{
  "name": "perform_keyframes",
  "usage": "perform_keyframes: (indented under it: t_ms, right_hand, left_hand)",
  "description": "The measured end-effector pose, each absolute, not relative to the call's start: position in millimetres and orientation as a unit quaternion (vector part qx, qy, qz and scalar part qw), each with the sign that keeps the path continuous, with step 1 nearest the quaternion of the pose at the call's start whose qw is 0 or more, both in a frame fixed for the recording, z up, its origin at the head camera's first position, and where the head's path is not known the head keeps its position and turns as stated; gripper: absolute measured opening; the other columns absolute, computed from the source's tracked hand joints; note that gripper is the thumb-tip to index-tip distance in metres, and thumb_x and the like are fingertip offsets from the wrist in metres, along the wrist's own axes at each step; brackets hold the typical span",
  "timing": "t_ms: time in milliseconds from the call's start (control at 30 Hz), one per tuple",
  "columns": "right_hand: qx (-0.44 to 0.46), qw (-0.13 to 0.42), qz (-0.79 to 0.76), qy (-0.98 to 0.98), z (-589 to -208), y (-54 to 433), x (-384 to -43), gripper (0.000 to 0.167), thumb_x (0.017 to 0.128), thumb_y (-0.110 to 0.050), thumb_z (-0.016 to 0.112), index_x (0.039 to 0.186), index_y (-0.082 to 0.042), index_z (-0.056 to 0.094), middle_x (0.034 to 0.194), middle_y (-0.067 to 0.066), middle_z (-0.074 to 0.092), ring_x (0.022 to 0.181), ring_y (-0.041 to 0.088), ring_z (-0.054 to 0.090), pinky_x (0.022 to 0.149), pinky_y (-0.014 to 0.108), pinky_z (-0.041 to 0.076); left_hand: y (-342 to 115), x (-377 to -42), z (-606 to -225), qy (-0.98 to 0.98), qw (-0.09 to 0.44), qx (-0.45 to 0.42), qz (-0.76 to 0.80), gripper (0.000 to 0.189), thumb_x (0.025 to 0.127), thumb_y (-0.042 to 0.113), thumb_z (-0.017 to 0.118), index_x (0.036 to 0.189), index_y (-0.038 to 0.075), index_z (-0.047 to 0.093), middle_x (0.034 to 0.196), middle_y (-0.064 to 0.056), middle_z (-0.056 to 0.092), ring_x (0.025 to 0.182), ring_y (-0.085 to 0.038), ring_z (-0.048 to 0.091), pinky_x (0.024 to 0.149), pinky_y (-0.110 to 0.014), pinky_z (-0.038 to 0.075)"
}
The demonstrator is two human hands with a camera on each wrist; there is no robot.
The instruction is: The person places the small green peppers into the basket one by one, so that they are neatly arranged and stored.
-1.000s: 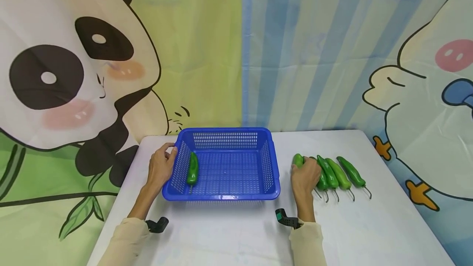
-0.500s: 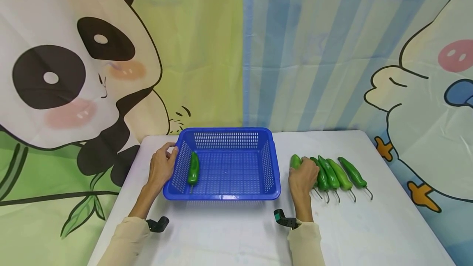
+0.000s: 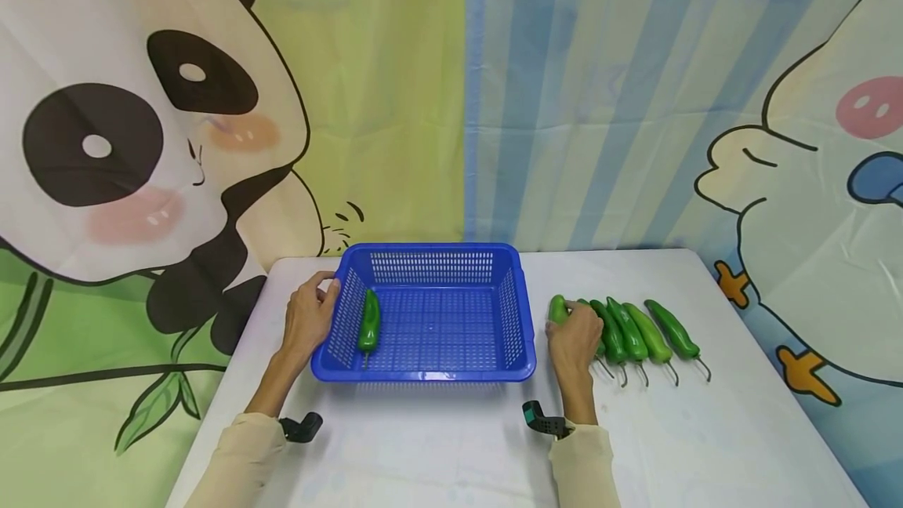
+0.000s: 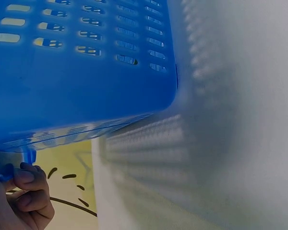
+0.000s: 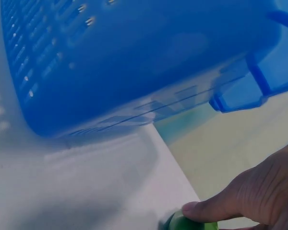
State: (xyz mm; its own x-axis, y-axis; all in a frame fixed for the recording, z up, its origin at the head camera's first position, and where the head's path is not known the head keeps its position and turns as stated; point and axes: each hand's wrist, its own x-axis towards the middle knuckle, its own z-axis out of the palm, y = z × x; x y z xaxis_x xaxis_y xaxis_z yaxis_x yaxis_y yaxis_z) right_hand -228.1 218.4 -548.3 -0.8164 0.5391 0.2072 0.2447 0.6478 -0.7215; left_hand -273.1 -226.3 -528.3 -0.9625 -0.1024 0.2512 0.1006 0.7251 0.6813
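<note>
Cartoon curtain behind, white table below. Left hand has fingers curled on the left rim of the basket; good spot, since it's probably light, slightly flexy plastic. Right hand is pinching a pepper between the basket and the other peppers; can't tell if it's lifted. I'd guess light, firm, kinda slick, bruises if squeezed hard, so grab the thick middle.

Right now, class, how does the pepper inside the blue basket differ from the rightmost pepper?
The basket pepper lies in the blue basket; the rightmost pepper lies on the white table. The basket pepper runs nearly straight up the picture; the rightmost pepper slants. Both are green, stem ends nearest the camera.
</note>
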Motion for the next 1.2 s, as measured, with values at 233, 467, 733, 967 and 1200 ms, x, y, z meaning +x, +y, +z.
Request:
perform_keyframes:
  t_ms: [233, 467, 733, 967, 1200]
  right_hand:
    - [-0.217, 0.194, 0.342, -0.894, -544.9, 216.3, -226.3, 0.054, 0.079, 0.002, 0.087, 0.132, 0.008, 0.073, 0.123, 0.035, 0.074, 0.106, 0.056, 0.072, 0.088, 0.065, 0.055]
    - [-0.215, 0.18, 0.332, -0.9, -544.7, 218.2, -226.3, 0.049, 0.081, -0.001, 0.085, 0.128, 0.011, 0.073, 0.11, 0.035, 0.075, 0.092, 0.051, 0.072, 0.078, 0.062, 0.053]
    - [-0.212, 0.183, 0.352, -0.893, -545.6, 219.8, -228.1, 0.048, 0.08, 0.0, 0.079, 0.126, 0.013, 0.074, 0.107, 0.035, 0.076, 0.086, 0.046, 0.07, 0.072, 0.059, 0.051]
    - [-0.183, 0.221, 0.407, -0.867, -556.8, 229.8, -233.7, 0.046, 0.081, 0.0, 0.079, 0.123, 0.015, 0.074, 0.103, 0.038, 0.076, 0.084, 0.05, 0.074, 0.071, 0.057, 0.057]
    - [-0.22, 0.194, 0.462, -0.837, -532.1, 224.1, -225.7, 0.048, 0.084, -0.001, 0.087, 0.128, 0.013, 0.074, 0.11, 0.036, 0.077, 0.1, 0.05, 0.078, 0.09, 0.06, 0.06]
  left_hand:
    - [-225.3, -273.5, -528.5, -0.918, 0.138, -0.002, -0.371, 0.041, 0.115, 0.03, 0.053, 0.142, 0.002, 0.067, 0.081, -0.019, 0.071, 0.066, -0.027, 0.062, 0.063, -0.036, 0.044]
    - [-224.8, -273.4, -527.6, -0.918, 0.137, -0.003, -0.373, 0.041, 0.115, 0.029, 0.053, 0.142, 0.001, 0.067, 0.081, -0.019, 0.072, 0.066, -0.027, 0.062, 0.062, -0.035, 0.044]
    - [-225.2, -273.5, -527.5, -0.917, 0.135, -0.002, -0.374, 0.041, 0.115, 0.029, 0.053, 0.143, 0.001, 0.066, 0.081, -0.019, 0.072, 0.067, -0.027, 0.063, 0.063, -0.036, 0.044]
    - [-225.1, -272.5, -527.6, -0.917, 0.137, -0.003, -0.375, 0.04, 0.115, 0.028, 0.054, 0.142, 0.001, 0.067, 0.081, -0.02, 0.072, 0.067, -0.028, 0.063, 0.063, -0.036, 0.044]
    - [-226.1, -272.3, -527.9, -0.917, 0.135, 0.0, -0.375, 0.041, 0.115, 0.029, 0.054, 0.143, 0.001, 0.066, 0.082, -0.02, 0.073, 0.067, -0.028, 0.064, 0.064, -0.036, 0.044]
